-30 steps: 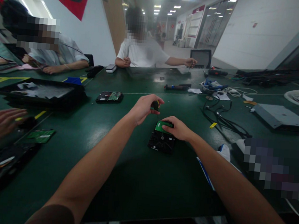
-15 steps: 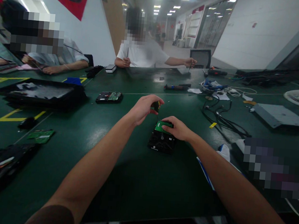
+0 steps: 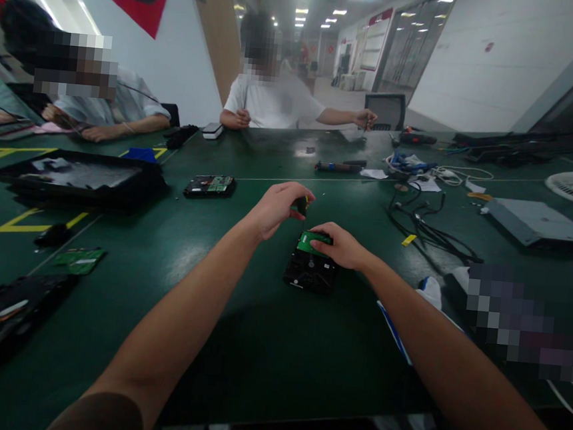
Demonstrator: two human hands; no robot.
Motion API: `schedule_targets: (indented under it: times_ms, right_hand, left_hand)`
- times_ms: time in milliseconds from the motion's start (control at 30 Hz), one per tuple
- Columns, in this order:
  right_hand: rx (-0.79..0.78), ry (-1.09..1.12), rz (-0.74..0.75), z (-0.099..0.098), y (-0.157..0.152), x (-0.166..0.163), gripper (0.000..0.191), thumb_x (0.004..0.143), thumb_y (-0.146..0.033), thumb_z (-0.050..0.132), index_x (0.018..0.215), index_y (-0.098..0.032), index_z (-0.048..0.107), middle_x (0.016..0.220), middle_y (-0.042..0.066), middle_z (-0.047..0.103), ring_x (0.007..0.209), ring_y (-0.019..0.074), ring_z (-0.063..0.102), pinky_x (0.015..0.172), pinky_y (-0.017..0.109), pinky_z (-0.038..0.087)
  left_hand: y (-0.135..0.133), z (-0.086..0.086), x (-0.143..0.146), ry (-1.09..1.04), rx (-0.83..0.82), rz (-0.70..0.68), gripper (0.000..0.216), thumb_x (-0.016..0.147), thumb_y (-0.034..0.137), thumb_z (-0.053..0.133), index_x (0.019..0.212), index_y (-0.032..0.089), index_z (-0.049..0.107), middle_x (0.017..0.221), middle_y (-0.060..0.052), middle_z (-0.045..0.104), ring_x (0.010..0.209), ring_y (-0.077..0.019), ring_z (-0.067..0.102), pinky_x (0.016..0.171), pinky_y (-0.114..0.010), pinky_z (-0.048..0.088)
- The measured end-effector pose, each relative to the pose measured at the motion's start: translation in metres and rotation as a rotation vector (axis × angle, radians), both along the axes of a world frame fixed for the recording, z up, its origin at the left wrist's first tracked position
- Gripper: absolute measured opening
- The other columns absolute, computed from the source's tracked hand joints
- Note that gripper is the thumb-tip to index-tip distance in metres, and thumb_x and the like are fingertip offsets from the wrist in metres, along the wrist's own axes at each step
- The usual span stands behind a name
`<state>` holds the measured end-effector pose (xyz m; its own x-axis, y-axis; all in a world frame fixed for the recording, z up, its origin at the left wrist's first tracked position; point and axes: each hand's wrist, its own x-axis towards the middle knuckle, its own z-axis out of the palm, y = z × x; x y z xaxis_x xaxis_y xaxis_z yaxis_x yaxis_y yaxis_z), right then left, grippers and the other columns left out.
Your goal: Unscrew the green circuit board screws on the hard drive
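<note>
A black hard drive [image 3: 310, 274] lies on the green table in front of me, its green circuit board [image 3: 308, 242] facing up at the far end. My left hand [image 3: 279, 209] pinches the dark and yellow handle of a screwdriver [image 3: 302, 206], held upright with its thin shaft pointing down at the board's far edge. Whether the tip sits in a screw is too small to tell. My right hand [image 3: 340, 246] rests closed over the right side of the drive, thumb on the board, gripping it; the fingers behind are partly hidden.
Another hard drive [image 3: 209, 185] lies beyond my left hand. At left are a black tray [image 3: 83, 180], a loose circuit board [image 3: 80, 260] and a dark device [image 3: 11, 318]. Cables [image 3: 419, 220] and a grey metal box [image 3: 541, 222] lie right. Two people [image 3: 276, 100] [image 3: 125, 104] sit across.
Very little differs. The screwdriver handle in my left hand has shifted or turned slightly; my right hand stays on the hard drive.
</note>
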<state>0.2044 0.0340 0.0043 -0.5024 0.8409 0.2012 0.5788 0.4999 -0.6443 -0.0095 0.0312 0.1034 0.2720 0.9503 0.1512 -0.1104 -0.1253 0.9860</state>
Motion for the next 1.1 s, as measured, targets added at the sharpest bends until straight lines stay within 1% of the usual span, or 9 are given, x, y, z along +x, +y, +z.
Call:
schedule_targets:
  times_ms: [100,233,367,500,600,733,833,933,1100]
  right_hand:
    - [0.006,0.001,-0.001,0.0007,0.0001,-0.0004,0.034,0.095,-0.036,0.067,0.127,-0.026,0.069,0.124,0.01,0.068,0.113,0.026,0.063,0.098,0.046,0.052]
    - [0.014,0.006,0.002,0.0005,0.0003,-0.0011,0.034,0.094,-0.035,0.068,0.126,-0.024,0.07,0.123,0.01,0.068,0.113,0.0268,0.064,0.1,0.047,0.052]
    - [0.01,0.008,-0.003,-0.0002,-0.0001,-0.0013,0.035,0.094,-0.035,0.067,0.127,-0.023,0.069,0.124,0.01,0.068,0.115,0.0263,0.064,0.101,0.045,0.051]
    - [0.011,0.0,-0.001,-0.0003,0.0004,-0.0006,0.035,0.095,-0.037,0.067,0.126,-0.023,0.07,0.124,0.01,0.069,0.115,0.0261,0.064,0.101,0.045,0.051]
    - [0.021,-0.007,0.009,-0.0001,0.0011,0.0001,0.034,0.095,-0.037,0.068,0.126,-0.025,0.07,0.123,0.009,0.069,0.115,0.0254,0.063,0.102,0.045,0.05]
    - [0.021,0.002,0.01,0.0006,0.0004,-0.0003,0.035,0.095,-0.037,0.067,0.127,-0.024,0.069,0.124,0.01,0.069,0.113,0.0259,0.064,0.1,0.045,0.051]
    - [0.012,0.01,0.007,0.0009,-0.0004,-0.0008,0.034,0.094,-0.036,0.067,0.126,-0.025,0.07,0.123,0.01,0.069,0.112,0.0261,0.064,0.099,0.046,0.052]
    - [0.003,0.008,0.001,0.0005,-0.0002,-0.0007,0.033,0.095,-0.036,0.067,0.127,-0.026,0.07,0.124,0.009,0.068,0.114,0.0259,0.063,0.101,0.046,0.051]
    - [0.0,-0.004,0.003,0.0011,0.0,-0.0008,0.034,0.095,-0.036,0.067,0.127,-0.026,0.07,0.124,0.009,0.068,0.115,0.0258,0.063,0.102,0.047,0.051]
  left_hand:
    - [-0.0017,0.0021,0.0001,-0.012,-0.054,0.0,0.019,0.085,0.032,0.066,0.09,0.015,0.069,0.09,-0.01,0.069,0.087,-0.0209,0.066,0.067,-0.031,0.058]
    - [-0.0003,-0.0002,0.0016,-0.065,-0.116,-0.005,0.02,0.087,0.033,0.068,0.095,0.016,0.062,0.089,-0.012,0.072,0.087,-0.0237,0.07,0.068,-0.036,0.06]
    - [0.0009,-0.0014,0.0025,-0.08,-0.073,0.008,0.017,0.087,0.031,0.065,0.09,0.015,0.062,0.091,-0.011,0.071,0.089,-0.0215,0.069,0.072,-0.035,0.061]
    - [-0.0008,0.0018,0.0014,0.011,0.006,0.027,0.019,0.084,0.031,0.064,0.085,0.013,0.07,0.092,-0.01,0.067,0.086,-0.0181,0.064,0.066,-0.027,0.058]
    - [-0.0024,0.0038,0.0013,0.01,-0.029,0.031,0.02,0.083,0.034,0.066,0.086,0.014,0.069,0.088,-0.009,0.067,0.085,-0.0199,0.066,0.066,-0.03,0.059]
    - [-0.0039,0.0038,0.0029,-0.054,-0.074,0.023,0.02,0.083,0.034,0.067,0.091,0.016,0.064,0.088,-0.01,0.069,0.09,-0.0238,0.068,0.07,-0.037,0.062]
    - [-0.0044,0.0035,0.0035,-0.07,-0.046,0.016,0.018,0.084,0.032,0.065,0.088,0.015,0.064,0.09,-0.009,0.068,0.093,-0.0227,0.067,0.074,-0.038,0.063]
    - [-0.0036,0.0031,0.0025,-0.057,-0.015,0.01,0.018,0.084,0.032,0.063,0.084,0.014,0.067,0.09,-0.009,0.066,0.09,-0.0212,0.065,0.074,-0.037,0.063]
    - [-0.0007,0.001,0.0008,-0.105,-0.035,-0.012,0.018,0.085,0.03,0.061,0.088,0.013,0.068,0.088,-0.009,0.067,0.088,-0.0213,0.066,0.078,-0.041,0.063]
